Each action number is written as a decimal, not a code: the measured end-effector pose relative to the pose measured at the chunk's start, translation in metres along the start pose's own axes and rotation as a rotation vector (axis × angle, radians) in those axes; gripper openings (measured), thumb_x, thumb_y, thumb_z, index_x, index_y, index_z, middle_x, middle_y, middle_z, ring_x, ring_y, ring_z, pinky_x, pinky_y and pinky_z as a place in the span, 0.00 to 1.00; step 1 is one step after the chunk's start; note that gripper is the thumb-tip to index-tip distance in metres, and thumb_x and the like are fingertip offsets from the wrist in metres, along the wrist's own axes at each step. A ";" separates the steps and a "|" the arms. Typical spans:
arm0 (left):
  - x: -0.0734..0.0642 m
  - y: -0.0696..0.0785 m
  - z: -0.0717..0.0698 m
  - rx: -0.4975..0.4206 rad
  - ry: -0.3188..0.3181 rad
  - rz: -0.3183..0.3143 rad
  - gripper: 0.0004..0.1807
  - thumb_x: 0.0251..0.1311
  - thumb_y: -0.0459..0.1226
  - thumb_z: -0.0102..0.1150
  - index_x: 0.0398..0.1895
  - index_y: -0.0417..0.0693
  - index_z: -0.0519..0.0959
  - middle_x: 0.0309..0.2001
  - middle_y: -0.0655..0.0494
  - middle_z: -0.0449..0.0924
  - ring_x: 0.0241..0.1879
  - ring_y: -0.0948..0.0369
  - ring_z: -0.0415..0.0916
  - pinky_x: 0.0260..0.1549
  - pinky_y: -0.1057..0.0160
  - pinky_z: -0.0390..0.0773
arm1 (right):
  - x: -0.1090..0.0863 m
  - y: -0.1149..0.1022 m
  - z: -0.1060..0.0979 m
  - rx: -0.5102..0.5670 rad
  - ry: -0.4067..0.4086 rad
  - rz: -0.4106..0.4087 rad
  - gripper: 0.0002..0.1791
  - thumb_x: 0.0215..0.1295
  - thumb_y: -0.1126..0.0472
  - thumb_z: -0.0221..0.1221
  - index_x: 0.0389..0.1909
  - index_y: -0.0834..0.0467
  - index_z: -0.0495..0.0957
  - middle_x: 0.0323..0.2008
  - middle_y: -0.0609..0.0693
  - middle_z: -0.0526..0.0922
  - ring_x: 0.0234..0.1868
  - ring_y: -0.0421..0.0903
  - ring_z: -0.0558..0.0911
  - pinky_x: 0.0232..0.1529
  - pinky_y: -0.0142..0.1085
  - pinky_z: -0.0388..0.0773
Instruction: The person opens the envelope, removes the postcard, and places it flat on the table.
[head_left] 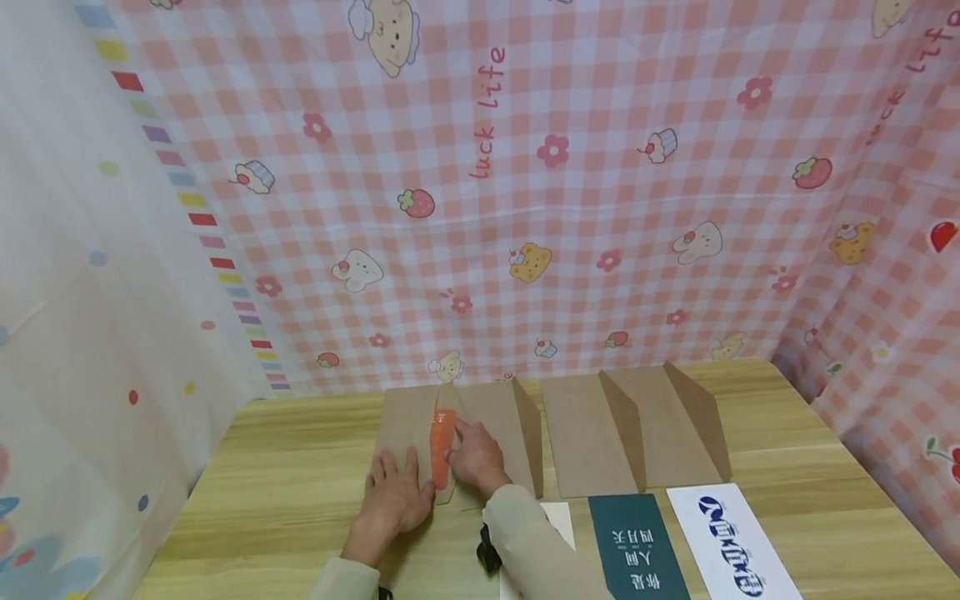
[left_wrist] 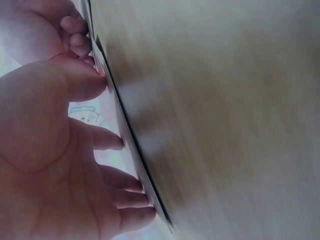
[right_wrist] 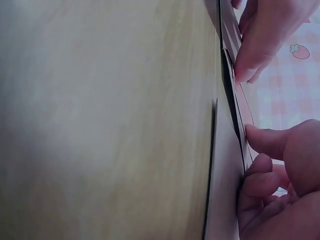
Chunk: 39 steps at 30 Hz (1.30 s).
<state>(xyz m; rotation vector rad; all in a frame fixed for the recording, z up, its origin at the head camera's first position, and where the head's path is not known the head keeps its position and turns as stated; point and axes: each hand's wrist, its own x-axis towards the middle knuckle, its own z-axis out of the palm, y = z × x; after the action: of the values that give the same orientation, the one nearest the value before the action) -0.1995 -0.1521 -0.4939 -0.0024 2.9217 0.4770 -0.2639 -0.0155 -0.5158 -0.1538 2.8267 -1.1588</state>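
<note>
A flat kraft-paper envelope [head_left: 403,417] lies at the left end of a row, its pointed flap spread to the right. At its mouth an orange card [head_left: 442,450] with white writing shows as a narrow strip; the rest of it is hidden. My left hand [head_left: 396,493] rests on the envelope with fingers spread, its thumb by the card's lower end. My right hand [head_left: 478,457] holds the card's right edge, thumb against it and the other fingers curled. In the right wrist view both thumbs are close to the card, the right thumb [right_wrist: 267,142] nearer the camera.
Three more kraft envelopes [head_left: 592,442] stretch to the right with flaps raised. In front lie a dark green card [head_left: 637,542] with white characters, a white card [head_left: 731,542] with blue characters and a pale card [head_left: 558,518] partly under my right sleeve. A patterned cloth [head_left: 570,208] hangs behind the wooden table [head_left: 285,483].
</note>
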 end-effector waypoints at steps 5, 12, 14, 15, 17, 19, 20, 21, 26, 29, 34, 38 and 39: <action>0.000 -0.003 0.000 0.003 -0.007 0.020 0.36 0.71 0.48 0.48 0.74 0.32 0.58 0.71 0.17 0.44 0.72 0.28 0.42 0.67 0.32 0.51 | 0.000 0.000 0.001 0.047 -0.007 0.023 0.33 0.61 0.63 0.66 0.68 0.58 0.71 0.57 0.64 0.77 0.58 0.60 0.77 0.59 0.52 0.74; -0.001 -0.010 -0.005 0.039 -0.018 0.066 0.30 0.75 0.43 0.42 0.74 0.36 0.59 0.72 0.21 0.47 0.73 0.30 0.43 0.68 0.32 0.49 | -0.001 0.001 0.001 0.059 0.005 0.015 0.31 0.61 0.64 0.64 0.67 0.59 0.72 0.56 0.65 0.78 0.58 0.61 0.78 0.58 0.53 0.74; -0.002 -0.012 -0.006 0.048 -0.022 0.074 0.29 0.75 0.42 0.41 0.74 0.37 0.59 0.72 0.22 0.48 0.73 0.30 0.44 0.68 0.32 0.49 | -0.001 0.000 0.001 0.059 0.010 0.013 0.31 0.62 0.64 0.64 0.67 0.59 0.72 0.55 0.65 0.78 0.57 0.61 0.78 0.58 0.53 0.74; -0.002 -0.012 -0.007 0.051 -0.025 0.077 0.29 0.75 0.41 0.41 0.74 0.37 0.60 0.73 0.22 0.48 0.73 0.30 0.44 0.68 0.32 0.49 | -0.001 0.000 0.001 0.059 0.014 0.011 0.30 0.62 0.64 0.64 0.67 0.59 0.72 0.55 0.65 0.78 0.57 0.61 0.78 0.58 0.53 0.74; -0.002 -0.014 -0.007 0.047 -0.030 0.079 0.28 0.75 0.40 0.41 0.74 0.38 0.60 0.73 0.23 0.48 0.73 0.30 0.44 0.68 0.32 0.49 | -0.002 0.000 0.001 0.058 0.025 0.004 0.30 0.62 0.63 0.64 0.67 0.59 0.73 0.55 0.64 0.79 0.57 0.62 0.78 0.57 0.53 0.75; -0.002 -0.016 -0.008 0.046 -0.037 0.079 0.28 0.75 0.40 0.41 0.74 0.39 0.60 0.73 0.24 0.48 0.73 0.31 0.44 0.68 0.32 0.49 | -0.002 -0.001 0.001 0.058 0.029 0.001 0.29 0.63 0.61 0.64 0.67 0.59 0.73 0.56 0.64 0.79 0.58 0.61 0.78 0.58 0.53 0.75; -0.001 -0.016 -0.008 0.046 -0.039 0.080 0.28 0.75 0.40 0.42 0.74 0.39 0.60 0.73 0.25 0.48 0.73 0.31 0.44 0.68 0.32 0.49 | -0.002 -0.001 0.001 0.057 0.030 -0.001 0.29 0.63 0.60 0.64 0.67 0.59 0.73 0.56 0.63 0.80 0.58 0.61 0.78 0.58 0.53 0.75; -0.001 -0.016 -0.009 0.045 -0.041 0.082 0.28 0.75 0.41 0.42 0.74 0.39 0.60 0.73 0.25 0.48 0.73 0.31 0.45 0.68 0.32 0.50 | -0.002 -0.001 0.001 0.054 0.031 -0.003 0.29 0.63 0.60 0.64 0.66 0.59 0.73 0.56 0.63 0.80 0.58 0.61 0.79 0.58 0.53 0.75; 0.000 -0.018 -0.009 0.044 -0.042 0.096 0.29 0.75 0.41 0.43 0.74 0.40 0.60 0.74 0.26 0.49 0.73 0.32 0.45 0.67 0.32 0.51 | -0.002 -0.001 0.001 0.039 0.024 0.007 0.30 0.62 0.58 0.64 0.67 0.58 0.73 0.56 0.63 0.79 0.56 0.61 0.79 0.55 0.54 0.76; 0.000 -0.019 -0.009 0.046 -0.042 0.103 0.28 0.75 0.41 0.43 0.74 0.39 0.61 0.73 0.26 0.49 0.73 0.32 0.45 0.67 0.31 0.52 | -0.003 -0.001 0.000 0.036 0.024 0.009 0.31 0.62 0.57 0.64 0.67 0.57 0.73 0.55 0.63 0.80 0.53 0.60 0.80 0.54 0.54 0.76; 0.000 -0.019 -0.008 0.049 -0.045 0.101 0.29 0.75 0.41 0.43 0.75 0.40 0.60 0.74 0.26 0.49 0.74 0.32 0.45 0.67 0.31 0.53 | -0.003 -0.001 0.001 0.009 0.024 0.017 0.31 0.62 0.57 0.63 0.67 0.57 0.72 0.54 0.64 0.79 0.50 0.61 0.81 0.50 0.54 0.77; 0.000 -0.018 -0.008 0.054 -0.049 0.099 0.29 0.75 0.42 0.43 0.75 0.40 0.60 0.73 0.25 0.49 0.73 0.32 0.46 0.66 0.31 0.53 | -0.005 -0.004 0.001 -0.009 0.016 0.027 0.32 0.61 0.57 0.63 0.68 0.57 0.72 0.52 0.64 0.77 0.42 0.59 0.80 0.45 0.53 0.77; 0.000 -0.018 -0.008 0.056 -0.051 0.097 0.29 0.75 0.42 0.43 0.75 0.40 0.60 0.73 0.25 0.49 0.74 0.32 0.46 0.66 0.31 0.53 | -0.005 -0.005 0.001 -0.012 0.017 0.026 0.32 0.60 0.57 0.63 0.67 0.57 0.72 0.51 0.64 0.77 0.40 0.58 0.79 0.43 0.53 0.77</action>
<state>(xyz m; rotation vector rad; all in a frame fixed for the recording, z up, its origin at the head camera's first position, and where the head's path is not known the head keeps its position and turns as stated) -0.2003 -0.1722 -0.4921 0.1580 2.8934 0.4040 -0.2588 -0.0188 -0.5130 -0.1085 2.8424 -1.1438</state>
